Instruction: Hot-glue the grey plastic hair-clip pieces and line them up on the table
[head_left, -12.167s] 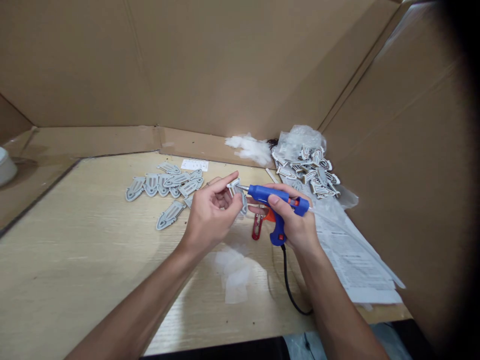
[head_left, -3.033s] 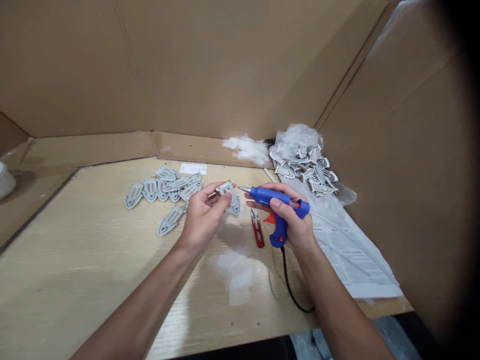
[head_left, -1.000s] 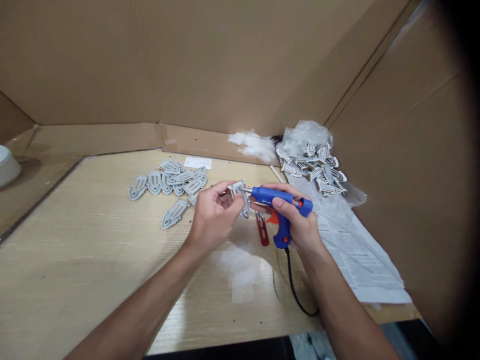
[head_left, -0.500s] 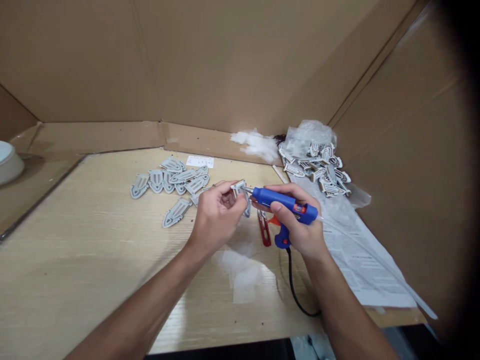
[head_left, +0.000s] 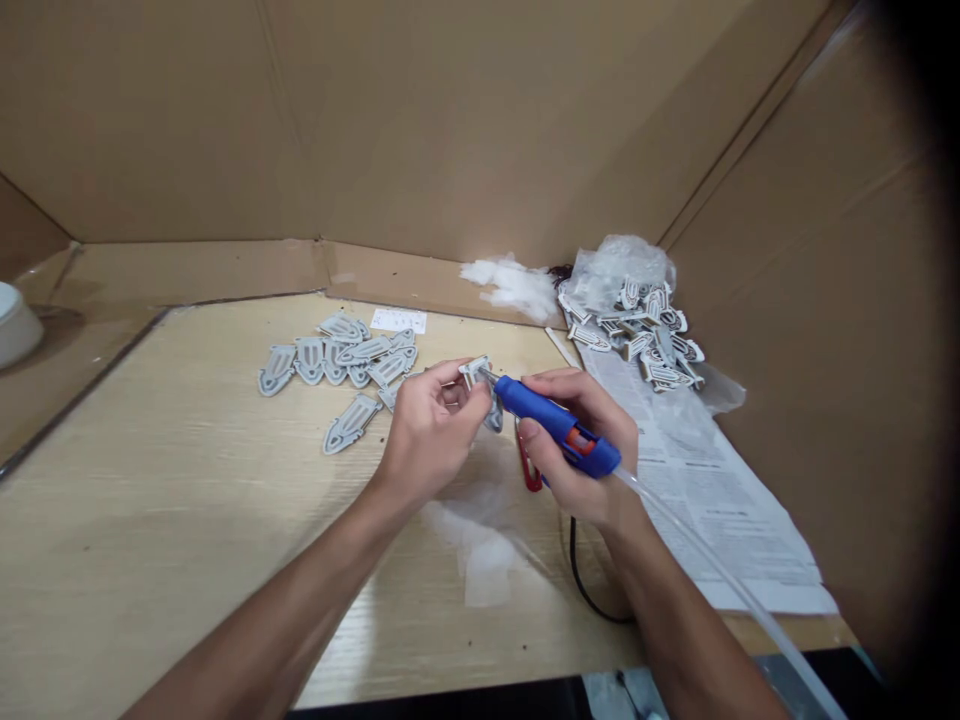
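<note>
Between the thumb and fingers of my left hand is a small grey plastic part, partly covered by the fingers. My right hand is wrapped round a blue hot glue gun, whose metal nozzle meets the part or sits just in front of it; I cannot tell which. A clear glue stick sticks out of the gun's back end. The gun's trigger is hidden by the hand. Under the gun lie red-handled thread snips, partly covered.
Several similar grey parts lie left of my hands. More parts are heaped at the right by a plastic bag, near printed paper. A black cord hangs below the gun. Cardboard walls enclose the table.
My right hand has turned the glue gun, so its back end now points lower and the glue stick has swung down towards me. The left hand has barely moved.
</note>
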